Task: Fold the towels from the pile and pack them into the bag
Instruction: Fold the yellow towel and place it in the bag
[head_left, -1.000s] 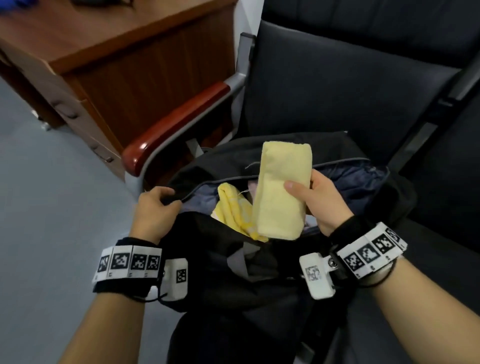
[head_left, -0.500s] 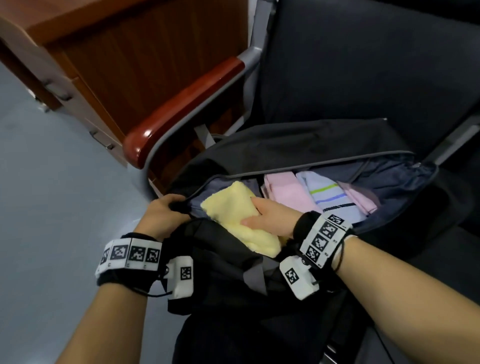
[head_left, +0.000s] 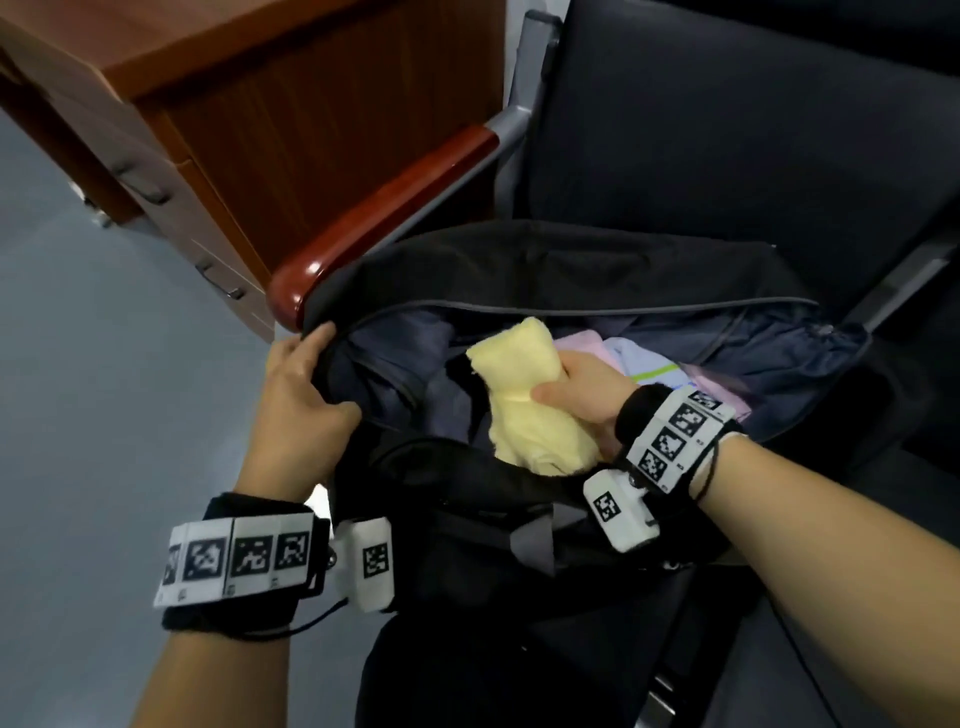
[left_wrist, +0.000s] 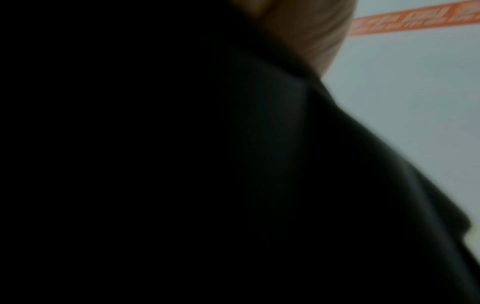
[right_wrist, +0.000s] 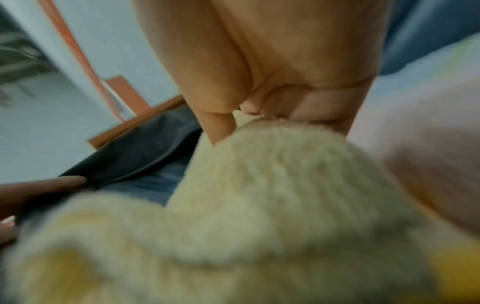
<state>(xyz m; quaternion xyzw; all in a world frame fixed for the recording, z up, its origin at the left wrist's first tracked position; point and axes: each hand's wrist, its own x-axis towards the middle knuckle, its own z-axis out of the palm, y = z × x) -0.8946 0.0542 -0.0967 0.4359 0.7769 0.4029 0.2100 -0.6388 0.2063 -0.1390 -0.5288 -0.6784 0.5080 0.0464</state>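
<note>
A black bag (head_left: 571, 270) lies unzipped on a dark seat. My right hand (head_left: 582, 395) grips a folded pale yellow towel (head_left: 524, 395) inside the bag's mouth; the right wrist view shows the same yellow towel (right_wrist: 272, 195) under my curled fingers (right_wrist: 218, 121). My left hand (head_left: 301, 395) holds the bag's left rim and pulls it wide. To the right of the yellow towel, folded pink (head_left: 582, 343) and white striped (head_left: 644, 364) towels lie in the bag. The left wrist view is almost all dark bag fabric (left_wrist: 233, 164).
A red-brown armrest (head_left: 384, 218) runs just left of the bag, with a wooden drawer cabinet (head_left: 249, 114) behind it. The dark seat back (head_left: 727, 145) rises beyond the bag. Grey floor (head_left: 93, 389) lies to the left.
My right hand brought the yellow towel down from above the bag into its opening, beside the pink towel. My left hand has kept its hold on the rim.
</note>
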